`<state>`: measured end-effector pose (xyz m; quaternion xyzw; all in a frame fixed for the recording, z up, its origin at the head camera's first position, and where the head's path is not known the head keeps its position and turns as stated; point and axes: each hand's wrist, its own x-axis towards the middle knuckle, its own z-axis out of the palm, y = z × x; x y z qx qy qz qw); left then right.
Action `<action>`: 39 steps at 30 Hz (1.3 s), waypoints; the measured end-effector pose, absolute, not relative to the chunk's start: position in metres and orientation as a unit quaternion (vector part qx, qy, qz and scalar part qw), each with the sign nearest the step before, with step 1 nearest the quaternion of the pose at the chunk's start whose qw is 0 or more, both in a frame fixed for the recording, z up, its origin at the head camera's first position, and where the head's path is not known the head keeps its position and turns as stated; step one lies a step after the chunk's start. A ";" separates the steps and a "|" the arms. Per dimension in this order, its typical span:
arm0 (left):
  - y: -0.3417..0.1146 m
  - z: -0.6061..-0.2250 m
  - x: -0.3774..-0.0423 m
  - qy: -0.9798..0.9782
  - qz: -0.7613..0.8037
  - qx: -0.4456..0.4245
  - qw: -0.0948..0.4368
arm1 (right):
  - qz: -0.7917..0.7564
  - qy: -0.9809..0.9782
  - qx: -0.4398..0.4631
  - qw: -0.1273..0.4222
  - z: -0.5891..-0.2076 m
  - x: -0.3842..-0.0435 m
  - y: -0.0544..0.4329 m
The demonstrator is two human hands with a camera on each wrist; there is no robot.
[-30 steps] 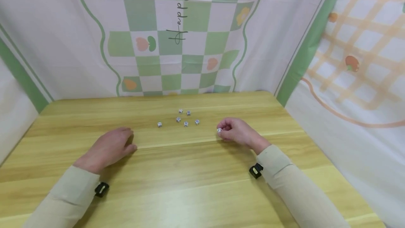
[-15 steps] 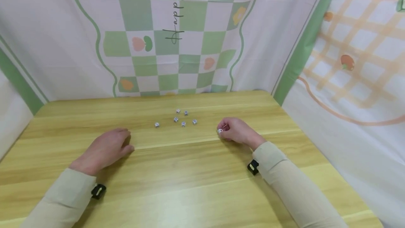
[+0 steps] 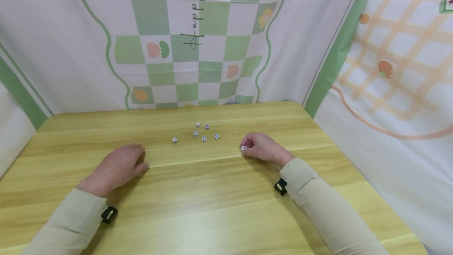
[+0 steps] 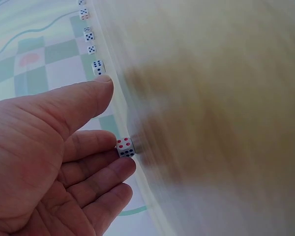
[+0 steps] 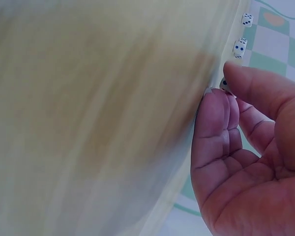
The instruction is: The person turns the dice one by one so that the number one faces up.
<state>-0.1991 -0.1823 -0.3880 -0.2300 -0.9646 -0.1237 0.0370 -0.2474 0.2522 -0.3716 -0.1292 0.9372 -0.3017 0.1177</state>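
In the head view my right hand is at the right of the table, pinching a small white die between thumb and fingertips. The right wrist view shows that die partly covered by the thumb. My left hand rests relaxed at the left, its thumb apart from the fingers. Another die, with red and blue dots, appears right at the left fingertips in the left wrist view; the hand hides it in the head view. Several white dice lie loosely grouped between the hands, and one die stands a little left of that group.
The wooden table reaches back to a curtain with green and white checks. Another printed curtain hangs along the right side. A small black device is on the left wrist, and a similar device on the right.
The head view has shifted slightly, so everything appears a little farther left. My right hand still pinches the die, which has turned slightly in the fingers. The left hand stays in place.
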 end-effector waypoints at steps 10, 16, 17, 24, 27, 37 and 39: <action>-0.182 -0.386 -0.198 -0.967 -0.121 -0.222 0.025 | -0.309 0.932 -0.134 0.132 -0.374 -0.249 0.249; -0.182 -0.387 -0.198 -0.969 -0.119 -0.217 0.020 | -0.307 0.932 -0.132 0.138 -0.374 -0.250 0.247; -0.182 -0.387 -0.198 -0.969 -0.119 -0.217 0.020 | -0.308 0.932 -0.131 0.139 -0.375 -0.250 0.247; -0.183 -0.388 -0.199 -0.968 -0.119 -0.222 0.024 | -0.319 0.928 -0.127 0.147 -0.376 -0.251 0.248; -0.183 -0.387 -0.199 -0.967 -0.119 -0.226 0.029 | -0.323 0.927 -0.122 0.147 -0.375 -0.251 0.248; -0.182 -0.387 -0.199 -0.966 -0.122 -0.226 0.031 | -0.330 0.925 -0.122 0.144 -0.375 -0.249 0.248; -0.183 -0.387 -0.200 -0.966 -0.123 -0.227 0.033 | -0.331 0.924 -0.125 0.143 -0.375 -0.249 0.249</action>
